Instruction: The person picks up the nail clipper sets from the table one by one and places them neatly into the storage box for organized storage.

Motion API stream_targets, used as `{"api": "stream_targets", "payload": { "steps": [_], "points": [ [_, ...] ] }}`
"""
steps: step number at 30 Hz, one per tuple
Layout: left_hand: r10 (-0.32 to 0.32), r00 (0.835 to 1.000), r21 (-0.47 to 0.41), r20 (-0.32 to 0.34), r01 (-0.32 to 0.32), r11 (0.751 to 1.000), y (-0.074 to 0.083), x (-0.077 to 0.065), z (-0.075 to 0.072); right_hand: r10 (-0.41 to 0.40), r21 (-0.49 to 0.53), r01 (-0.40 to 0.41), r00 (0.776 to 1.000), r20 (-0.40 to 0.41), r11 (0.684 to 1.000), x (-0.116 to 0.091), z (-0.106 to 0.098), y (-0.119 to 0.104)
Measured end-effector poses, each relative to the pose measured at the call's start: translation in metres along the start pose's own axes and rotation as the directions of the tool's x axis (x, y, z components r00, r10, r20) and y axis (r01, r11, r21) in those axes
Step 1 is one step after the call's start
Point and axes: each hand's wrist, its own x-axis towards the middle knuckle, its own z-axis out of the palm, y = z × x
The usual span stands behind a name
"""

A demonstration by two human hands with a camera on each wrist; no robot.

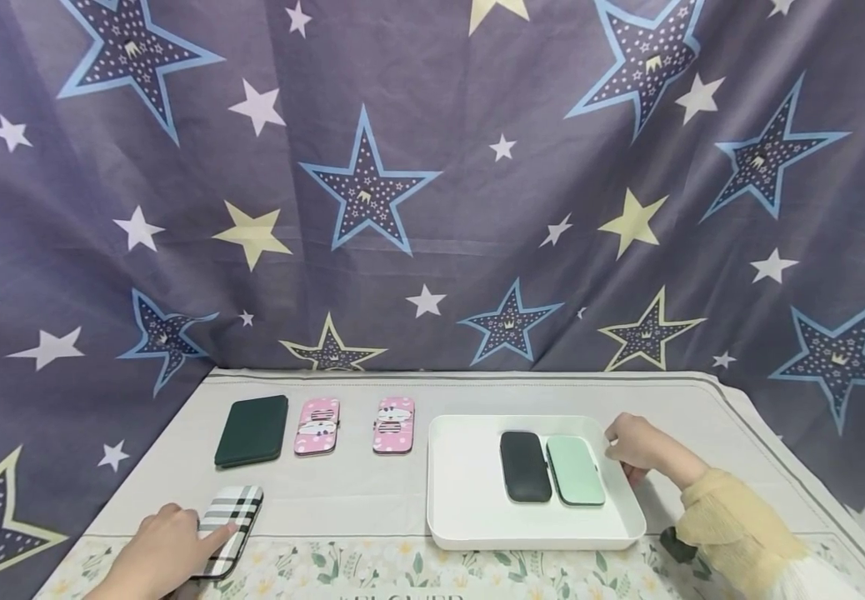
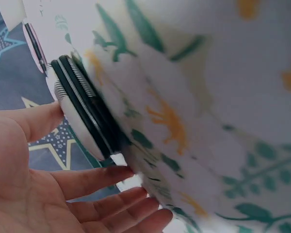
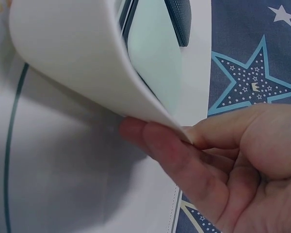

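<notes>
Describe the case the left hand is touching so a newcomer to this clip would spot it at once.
On the table in front of the star-patterned curtain, look to the near left, at the left hand. The plaid case lies partly under that hand's thumb. Its dark bands on white set it apart from the plain dark green case beyond it and the two pink cases.

Plaid case point(image 1: 238, 507) outside white tray point(image 1: 470, 492)
</notes>
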Motion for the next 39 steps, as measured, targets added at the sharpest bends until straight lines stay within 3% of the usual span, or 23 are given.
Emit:
{"api": "stream_targets", "payload": {
  "steps": [5, 12, 23, 31, 39],
  "points": [
    [-0.039, 0.999, -0.04, 0.003, 0.039, 0.998, 0.007, 0.001, -0.006, -0.011, 0.003, 0.011, 1.0, -0.009, 1.0, -0.001, 0.0, 0.0],
    [-0.018, 1.0, -0.138, -0.006, 0.017, 0.99, 0.002, 0.003, -0.009, -0.01, 0.005, 0.01, 1.0, -0.001, 1.0, -0.002, -0.001, -0.002],
    [-0.079, 0.997, -0.242, 0.016, 0.081, 0.967, 0.008, 0.005, -0.013, -0.006, -0.011, 0.005, 1.0, -0.01, 1.0, -0.002, 0.0, -0.002],
    [-0.113, 0.993, -0.345, 0.025, 0.115, 0.932, 0.012, 0.004, -0.012, 0.002, -0.006, -0.002, 1.0, -0.004, 1.0, -0.001, 0.0, -0.002],
    [-0.048, 0.999, -0.273, -0.017, 0.041, 0.961, 0.012, 0.005, -0.013, 0.006, 0.0, -0.006, 1.0, -0.004, 1.0, 0.0, 0.001, -0.001]
  ]
}}
